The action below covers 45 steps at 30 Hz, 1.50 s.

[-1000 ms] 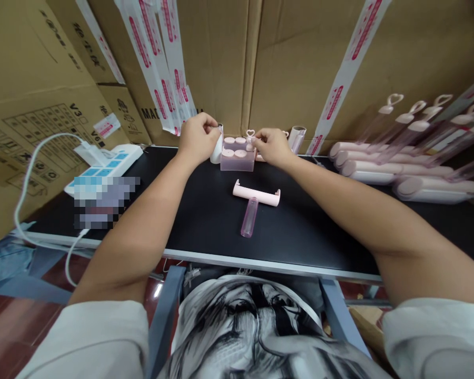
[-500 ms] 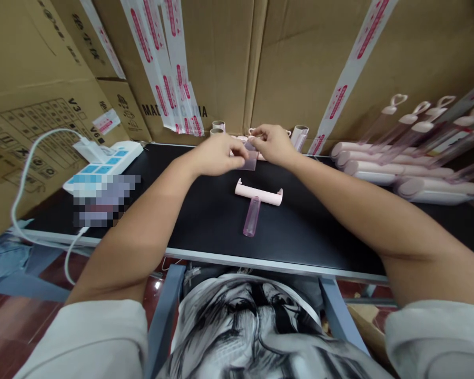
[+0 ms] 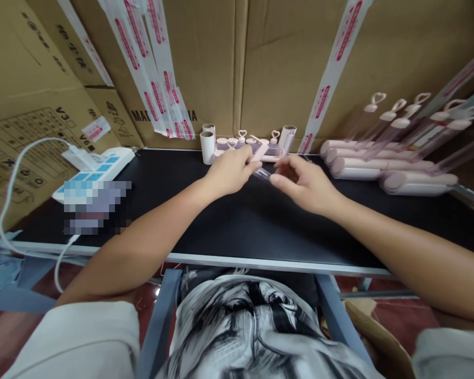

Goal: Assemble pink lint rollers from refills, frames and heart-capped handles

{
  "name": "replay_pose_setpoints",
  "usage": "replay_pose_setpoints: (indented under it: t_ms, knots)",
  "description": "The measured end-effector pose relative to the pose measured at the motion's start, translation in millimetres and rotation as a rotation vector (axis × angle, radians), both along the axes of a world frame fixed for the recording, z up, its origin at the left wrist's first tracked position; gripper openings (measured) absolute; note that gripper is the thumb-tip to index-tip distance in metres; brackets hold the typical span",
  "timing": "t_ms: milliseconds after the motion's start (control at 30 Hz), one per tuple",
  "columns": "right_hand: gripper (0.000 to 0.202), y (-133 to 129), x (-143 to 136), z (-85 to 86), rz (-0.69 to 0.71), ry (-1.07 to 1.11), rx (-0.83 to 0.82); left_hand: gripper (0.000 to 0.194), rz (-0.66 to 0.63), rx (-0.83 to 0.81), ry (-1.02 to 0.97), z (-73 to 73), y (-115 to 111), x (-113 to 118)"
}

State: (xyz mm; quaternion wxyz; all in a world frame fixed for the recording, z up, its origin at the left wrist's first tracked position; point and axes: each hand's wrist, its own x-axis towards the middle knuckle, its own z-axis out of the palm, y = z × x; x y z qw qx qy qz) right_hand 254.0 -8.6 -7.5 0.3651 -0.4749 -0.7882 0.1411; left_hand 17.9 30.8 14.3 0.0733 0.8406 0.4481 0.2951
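Note:
My left hand (image 3: 231, 172) grips a pink lint roller frame (image 3: 259, 152) above the far half of the black table. The frame's clear handle (image 3: 263, 174) points right, toward my other hand. Close to the handle's end is my right hand (image 3: 310, 185), its fingers curled but apart, with nothing visible between them. Behind both hands stand pink parts with heart-shaped loops (image 3: 242, 135), partly covered by my left hand and the frame. A white paper roll (image 3: 207, 148) stands upright left of them, and another roll (image 3: 287, 138) to their right.
Several pink lint rollers with clear handles (image 3: 403, 167) lie stacked at the right. A white power strip (image 3: 110, 163) with a plugged-in cable (image 3: 11, 179) sits at the left, beside a blurred-out object (image 3: 97, 208). Cardboard (image 3: 205, 63) walls the back of the table (image 3: 221, 226).
The lint roller frame that lay on the table is now lifted in my left hand. My right hand has come back from the parts at the rear and turned beside the handle.

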Motion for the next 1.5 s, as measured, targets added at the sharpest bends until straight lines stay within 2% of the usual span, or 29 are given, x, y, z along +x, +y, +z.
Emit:
replay_pose_setpoints:
  t_ms: [33, 100, 167, 233, 333, 433, 533, 667, 833, 1033, 1233, 1400, 1500]
  knots:
    - [0.040, 0, 0, -1.8, 0.031, -0.049, 0.007, 0.026, 0.003, -0.010, -0.098, -0.3, -1, 2]
    - [0.044, 4, -1, -3.6, 0.072, -0.134, 0.051, 0.034, -0.078, -0.088, -0.304, 0.2, -5, 6]
    - [0.035, 9, 0, -4.0, 0.119, -0.156, 0.117, 0.048, -0.243, -0.241, -0.476, 3.1, -12, 8]
    - [0.024, 14, 3, -4.0, 0.219, -0.125, 0.158, 0.056, -0.408, -0.477, -0.560, 7.5, -19, 9]
    - [0.025, 18, 9, -4.8, 0.334, -0.104, 0.197, 0.062, -0.507, -0.787, -0.598, 12.8, -25, 5]
    - [0.026, 20, 11, -7.1, 0.381, -0.122, 0.202, 0.061, -0.540, -0.879, -0.562, 12.9, -26, 1]
    - [0.026, 21, 10, -9.7, 0.405, -0.118, 0.133, 0.065, -0.588, -0.996, -0.490, 8.8, -26, 1]
    - [0.024, 20, 10, -12.0, 0.419, -0.090, 0.091, 0.069, -0.623, -1.153, -0.596, 0.6, -25, 5]
    - [0.019, 24, 12, -15.3, 0.412, -0.096, 0.095, 0.069, -0.647, -1.134, -0.649, -6.9, -23, 10]
    - [0.017, 32, 19, -16.9, 0.346, -0.181, 0.143, 0.059, -0.698, -0.887, -0.572, -12.5, -24, 18]
    - [0.018, 33, 18, -10.8, 0.392, -0.143, 0.132, 0.064, -0.632, -0.724, -0.640, -13.3, -32, 29]
    - [0.018, 35, 19, -7.6, 0.462, -0.118, 0.226, 0.060, -0.652, -0.746, -0.726, -19.1, -29, 28]
    - [0.026, 35, 21, -7.0, 0.545, -0.129, 0.185, 0.055, -0.769, -0.896, -0.736, -22.8, -26, 26]
